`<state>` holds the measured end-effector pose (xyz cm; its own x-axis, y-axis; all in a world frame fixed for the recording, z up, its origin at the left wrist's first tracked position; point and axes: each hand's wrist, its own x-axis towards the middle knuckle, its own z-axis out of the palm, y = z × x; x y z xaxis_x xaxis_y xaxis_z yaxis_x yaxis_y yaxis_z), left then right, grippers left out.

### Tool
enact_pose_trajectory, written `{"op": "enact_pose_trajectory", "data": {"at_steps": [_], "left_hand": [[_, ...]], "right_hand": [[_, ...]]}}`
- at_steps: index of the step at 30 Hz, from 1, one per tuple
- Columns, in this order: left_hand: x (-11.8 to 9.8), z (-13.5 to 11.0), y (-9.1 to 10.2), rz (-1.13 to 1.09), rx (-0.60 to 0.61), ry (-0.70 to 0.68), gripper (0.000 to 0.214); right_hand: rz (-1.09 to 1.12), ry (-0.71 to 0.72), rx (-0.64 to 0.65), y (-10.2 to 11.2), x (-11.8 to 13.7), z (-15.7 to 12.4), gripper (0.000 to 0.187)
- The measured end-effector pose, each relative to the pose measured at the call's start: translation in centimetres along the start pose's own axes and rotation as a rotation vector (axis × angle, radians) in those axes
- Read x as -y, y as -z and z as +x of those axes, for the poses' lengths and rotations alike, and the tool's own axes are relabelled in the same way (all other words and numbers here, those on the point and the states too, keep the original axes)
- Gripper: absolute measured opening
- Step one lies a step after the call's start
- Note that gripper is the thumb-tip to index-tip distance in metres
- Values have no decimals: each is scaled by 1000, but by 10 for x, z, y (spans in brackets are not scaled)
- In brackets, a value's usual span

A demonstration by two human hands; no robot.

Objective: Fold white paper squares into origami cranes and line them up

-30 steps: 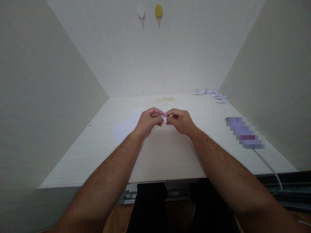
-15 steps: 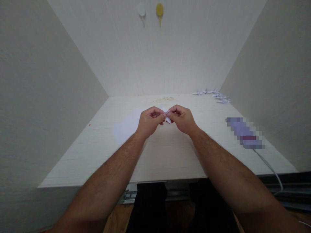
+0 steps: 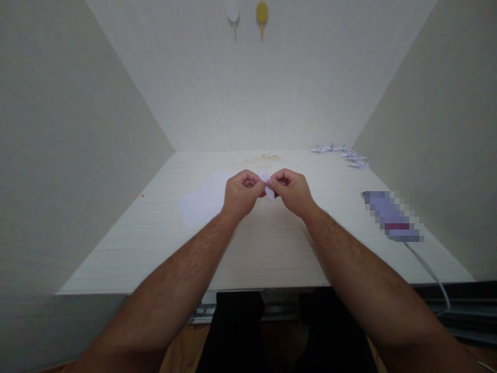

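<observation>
Between my two hands is a small folded piece of white paper [image 3: 265,176], held a little above the table. My left hand [image 3: 244,190] pinches its left side between thumb and fingers. On the other side my right hand [image 3: 290,189] is closed on it in the same way, the two thumbs almost meeting. The fingers cover much of the paper, so its folds cannot be made out. Flat on the table beside my left hand lie white paper sheets [image 3: 204,201], partly behind that hand.
Several folded paper cranes [image 3: 351,155] stand at the table's back right corner. A blurred-out phone-like device [image 3: 390,215] with a cable [image 3: 429,269] lies at the right. Walls enclose the white table [image 3: 272,248] on three sides. Two hooks, white [image 3: 233,13] and yellow [image 3: 262,13], are on the back wall.
More of the folded paper now shows above and between my fingertips. Both hands stay in nearly the same place, still pinching it. The camera view has shifted slightly.
</observation>
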<state>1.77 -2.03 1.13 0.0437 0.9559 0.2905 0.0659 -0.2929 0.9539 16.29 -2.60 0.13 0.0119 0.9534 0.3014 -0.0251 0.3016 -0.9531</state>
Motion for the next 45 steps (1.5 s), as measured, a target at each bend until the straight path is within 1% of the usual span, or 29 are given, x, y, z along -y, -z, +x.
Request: {"op": "enact_pose_trajectory", "data": {"at_steps": [4,11,21,25,30,33,36,39,40,42,45], "left_hand": [[1,1,0,-17,10,1,10],[4,2,0,-17,36,-43,11],[7,3,-4,-109,36,-20,17],[3,3,-5,-138,47,6,21],[4,3,-5,-192,95,0,29],[7,4,-4,-180,110,-16,29],[9,3,-4,-145,122,-34,26],[8,4,-3,-176,139,-25,22],[8,5,-3,-205,137,-7,21],[6,7,-1,-272,112,63,17],[6,11,2,-352,90,205,16]], "right_hand": [[-34,31,-12,0,3,-1,27],[-123,45,-41,-1,2,-2,23],[-238,44,-123,-4,5,-3,19],[-186,38,-132,-4,3,-2,20],[-75,24,-132,-5,2,-1,22],[-57,4,-130,-5,2,-1,22],[-48,4,-102,-4,0,0,23],[-72,64,-73,-1,-3,0,20],[-109,109,-71,0,-4,0,16],[-238,247,-58,3,-4,-1,3],[-454,464,-2,7,-3,-3,20]]}}
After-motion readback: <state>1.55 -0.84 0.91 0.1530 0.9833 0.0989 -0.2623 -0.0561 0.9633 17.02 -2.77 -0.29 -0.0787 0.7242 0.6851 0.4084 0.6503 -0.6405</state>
